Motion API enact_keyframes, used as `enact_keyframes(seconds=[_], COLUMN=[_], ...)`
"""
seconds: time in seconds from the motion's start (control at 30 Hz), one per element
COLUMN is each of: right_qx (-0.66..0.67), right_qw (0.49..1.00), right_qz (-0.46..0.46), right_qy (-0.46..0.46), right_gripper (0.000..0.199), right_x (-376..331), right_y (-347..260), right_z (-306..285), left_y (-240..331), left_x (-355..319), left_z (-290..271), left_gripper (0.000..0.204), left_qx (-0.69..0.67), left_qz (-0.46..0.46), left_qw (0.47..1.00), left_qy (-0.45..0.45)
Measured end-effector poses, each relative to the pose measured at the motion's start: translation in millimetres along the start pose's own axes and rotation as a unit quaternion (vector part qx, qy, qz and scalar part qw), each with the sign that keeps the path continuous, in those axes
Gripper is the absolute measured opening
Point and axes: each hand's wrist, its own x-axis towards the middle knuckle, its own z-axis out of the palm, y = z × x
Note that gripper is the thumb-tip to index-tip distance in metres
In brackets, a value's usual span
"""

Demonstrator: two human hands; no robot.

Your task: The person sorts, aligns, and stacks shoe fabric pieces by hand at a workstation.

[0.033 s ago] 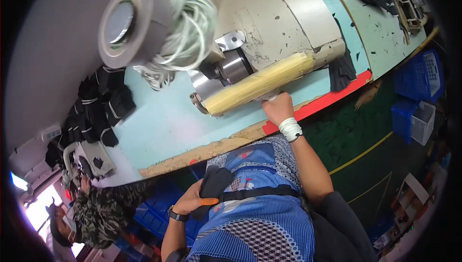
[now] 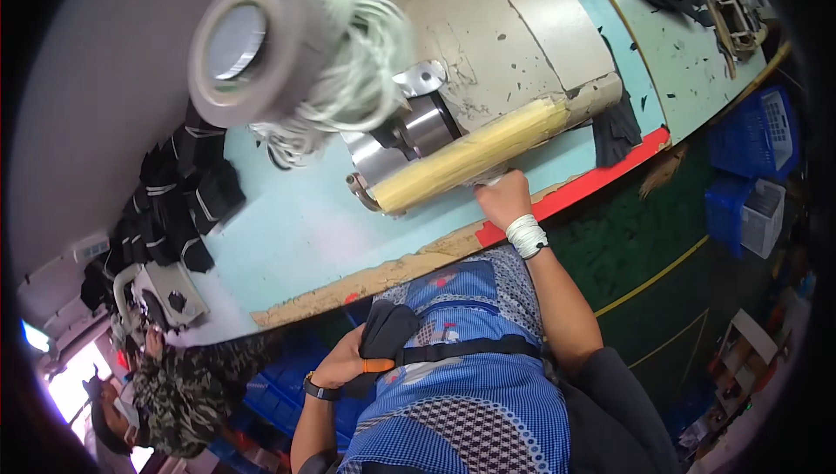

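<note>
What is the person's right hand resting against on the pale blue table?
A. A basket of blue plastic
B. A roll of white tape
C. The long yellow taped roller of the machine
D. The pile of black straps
C: the right hand, with a white band at the wrist, reaches up to the yellow taped roller at the front of the machine; nothing else lies under it.

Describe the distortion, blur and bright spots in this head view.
Head view: strong fisheye, so the table edge bows and the corners go black; the tape roll and cord near the lens loom large and soft; a blown-out patch glares at the lower left; the right hand by the yellow roller and the left hand on the black pouch look fairly sharp.
</note>
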Motion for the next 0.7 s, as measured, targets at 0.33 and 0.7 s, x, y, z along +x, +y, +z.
enact_keyframes(seconds=[0.33,0.7], right_qx=[0.071,0.228], right_qw=[0.997,0.896], right_qz=[-0.022,0.291], right_qy=[-0.022,-0.245], right_gripper=[0.039,0.018], right_x=[-3,10], right_y=[11,-4], right_z=[-3,-43], left_y=[25,-27], left_x=[23,40], left_z=[-135,-196], left_gripper=[0.069,0.041], left_qx=[-0.006,-0.217], left_qz=[0.075,0.113], left_qw=[0.996,0.964], left_qy=[-0.045,-0.1])
